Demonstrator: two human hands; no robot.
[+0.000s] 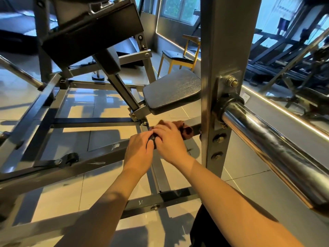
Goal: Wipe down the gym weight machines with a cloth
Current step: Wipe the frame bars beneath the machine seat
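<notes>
A grey steel weight machine fills the view, with a black padded seat [171, 90] in the middle and a tall upright post [224, 50] on the right. A low frame bar [195, 125] runs under the seat to the post. A brown cloth [185, 130] lies bunched on that bar. My right hand [169, 141] presses down on the cloth, fingers curled over it. My left hand [139, 152] rests beside it, touching the right hand, fingers bent over the frame joint. What my left fingers grip is hidden.
A chrome weight sleeve [270, 145] juts from the post toward me on the right. A slanted black back pad [90, 32] hangs above left. A wooden chair [179, 57] stands behind the seat. Mirrors line the right wall. Glossy floor tiles [58, 202] show between the frame bars.
</notes>
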